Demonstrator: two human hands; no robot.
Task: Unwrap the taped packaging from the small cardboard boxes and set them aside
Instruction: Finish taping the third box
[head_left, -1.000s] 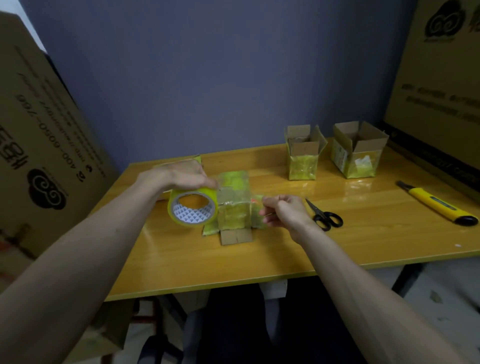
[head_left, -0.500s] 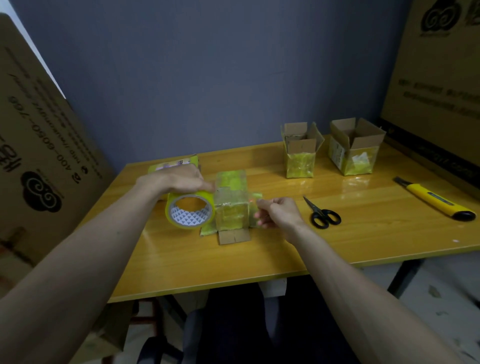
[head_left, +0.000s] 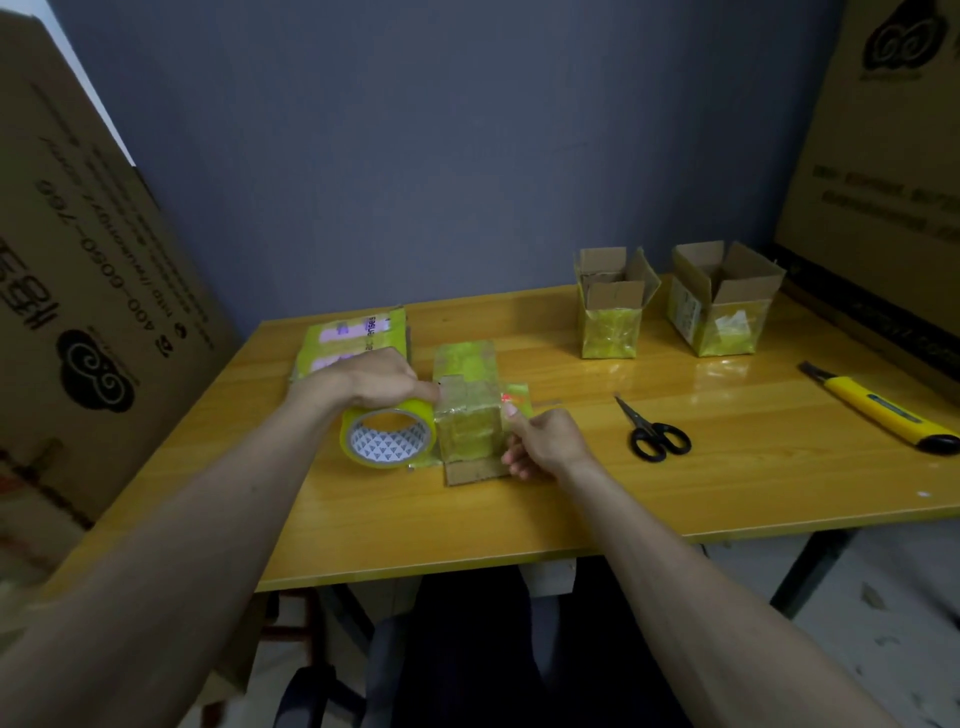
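A small cardboard box wrapped in yellow tape (head_left: 467, 410) lies on the wooden table (head_left: 571, 499), with a bare cardboard flap sticking out toward me. My left hand (head_left: 371, 376) grips a yellow tape roll (head_left: 387, 439) pressed against the box's left side. My right hand (head_left: 545, 441) pinches the tape at the box's right side, fingers closed on it. Two small boxes with open flaps, one on the left (head_left: 613, 309) and one on the right (head_left: 722, 301), stand at the back right of the table.
Black scissors (head_left: 654, 434) lie right of my right hand. A yellow utility knife (head_left: 883, 410) lies near the right edge. A flat yellow-taped package (head_left: 353, 338) sits behind my left hand. Large cardboard cartons lean at the left (head_left: 88, 291) and right (head_left: 883, 171).
Both hands stay at the wrapped box. My right hand has shifted slightly lower along the box's right side. The view has tilted a little.
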